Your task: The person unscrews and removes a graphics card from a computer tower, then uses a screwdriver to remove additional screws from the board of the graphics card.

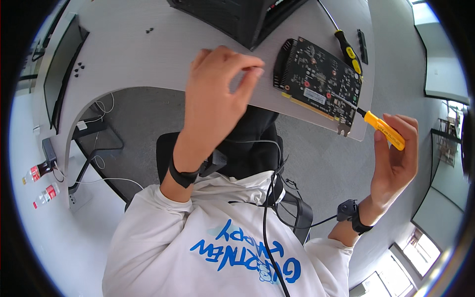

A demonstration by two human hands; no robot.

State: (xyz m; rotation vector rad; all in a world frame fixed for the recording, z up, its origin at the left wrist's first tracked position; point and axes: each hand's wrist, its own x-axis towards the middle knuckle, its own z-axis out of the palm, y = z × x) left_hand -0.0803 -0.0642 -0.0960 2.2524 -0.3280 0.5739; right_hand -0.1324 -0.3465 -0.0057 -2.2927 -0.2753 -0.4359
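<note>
A graphics card (319,69) lies on the table at the right, its circuit-board side facing up. My right hand (396,161) grips a screwdriver (385,130) by its yellow handle, and the shaft slants across the card's near right part. Its tip appears to be at the board, close to a reddish ringed hole. Left of the card, my left hand (217,94) is raised over the table's front edge with thumb and forefinger pinched together. Whatever may be between those fingertips is too small to make out.
Beyond the card stands a black computer case (232,20). A black-and-yellow screwdriver (349,54) and a dark narrow strip (362,47) lie to its right. Small dark screws (79,69) are scattered near a monitor (64,74) on the left. Cables hang across my front.
</note>
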